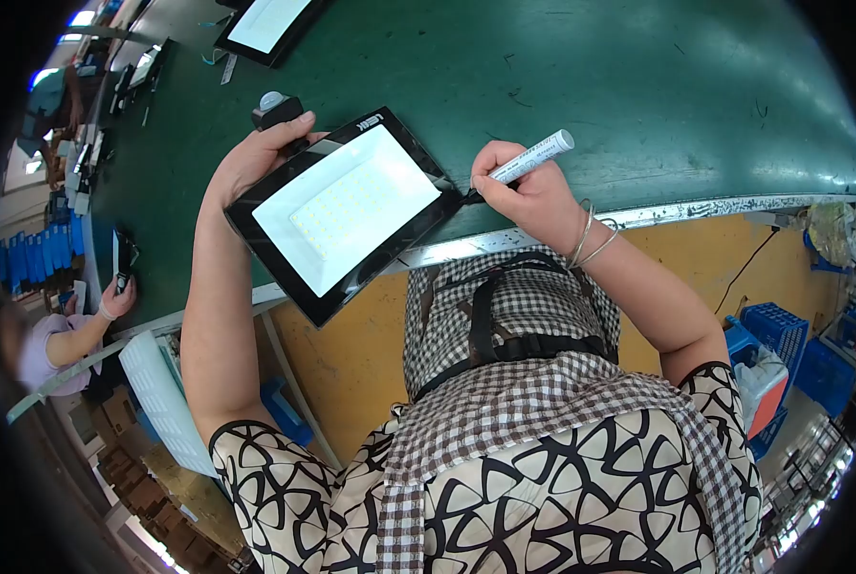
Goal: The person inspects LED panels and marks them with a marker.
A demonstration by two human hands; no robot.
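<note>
My left hand is closed round the far left side of an LED floodlight, its thumb beside a small black motion sensor with a white dome. The floodlight has a black glass border, a white panel with rows of yellow LEDs and white lettering on one edge. It is held tilted over the front edge of the green workbench. In my right hand is a white marker pen, gripped like a pencil. Its black tip end points at the floodlight's right corner, right at the border.
Another floodlight lies on the bench at the top, with more units along the far left. A co-worker's hand holds a dark panel at the left. Blue crates stand on the floor at right. A metal strip edges the bench.
</note>
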